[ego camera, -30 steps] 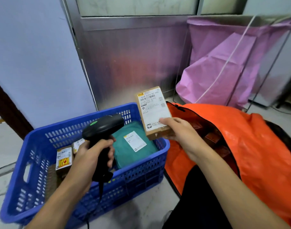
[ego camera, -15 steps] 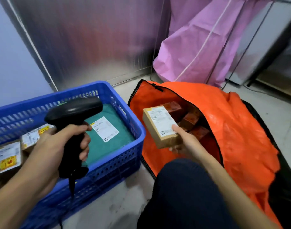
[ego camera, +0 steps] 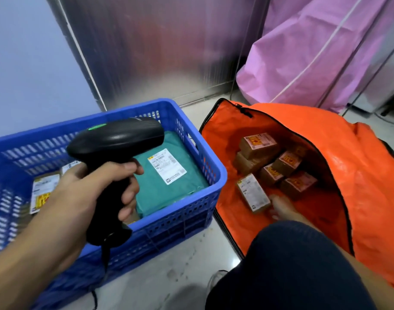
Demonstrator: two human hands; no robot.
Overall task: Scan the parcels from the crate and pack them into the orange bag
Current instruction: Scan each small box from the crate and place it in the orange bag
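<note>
My left hand [ego camera: 95, 189] grips a black handheld scanner [ego camera: 117, 139] over the blue crate [ego camera: 213, 162]. In the crate lie a teal mailer [ego camera: 187, 182] with a white label and small labelled boxes [ego camera: 44, 193] at the left. The orange bag [ego camera: 359, 175] lies open on the floor to the right, with several brown boxes [ego camera: 287, 162] inside. My right hand [ego camera: 283, 208] reaches into the bag and holds the near end of a brown parcel [ego camera: 253, 193] with a white label, which is low beside the other boxes.
A pink sack [ego camera: 314, 52] on a wire frame stands behind the orange bag. A metal panel wall [ego camera: 158, 52] rises behind the crate. My knee in dark trousers [ego camera: 292, 265] is at the bottom right. Bare floor [ego camera: 169, 265] lies between crate and bag.
My right hand carried the brown parcel from above the crate's edge down into the orange bag, next to the other boxes. The scanner stayed in my left hand.
</note>
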